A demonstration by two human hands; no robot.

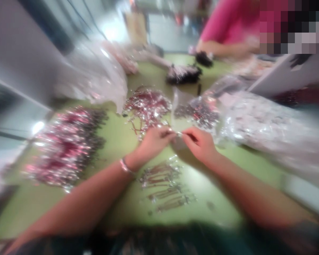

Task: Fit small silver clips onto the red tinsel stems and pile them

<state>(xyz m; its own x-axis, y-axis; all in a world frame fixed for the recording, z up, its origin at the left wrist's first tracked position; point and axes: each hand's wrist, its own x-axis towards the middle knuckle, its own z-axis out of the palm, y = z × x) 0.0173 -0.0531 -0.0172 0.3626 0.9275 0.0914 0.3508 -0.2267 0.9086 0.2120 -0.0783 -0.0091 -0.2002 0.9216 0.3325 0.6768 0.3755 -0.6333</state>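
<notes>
Left hand [154, 140] and right hand [202, 143] meet above the middle of the table, thumbs and fingers pinched together on a small shiny piece [179, 134] between their tips. Blur hides its shape; a fingertip grip from both sides probably suits something so slight, steadying it at either end.

Just under and near of the wrists, thin strands [163, 180] lie side by side in rough rows, running mostly left to right; that spacing likely stops them tangling. Just beyond the left hand is a loose pink pile [149, 106], and beyond the right, a small clear bag [175, 101] with dark and reddish pieces, both seemingly set within short reach. Farther left, a big pink-and-silver heap [66, 145] has its dark ends facing right, perhaps aligned for order.

As for room, green tabletop [114, 129] shows between that heap and the pile, and again right of the strands, though the forearms span much of the near side. A bulky plastic bag [266, 120] bounds the right, crumpled plastic [101, 78] the far left. Dark bundles [184, 74] sit at the far side, near a co-worker's pink sleeve [219, 23].
</notes>
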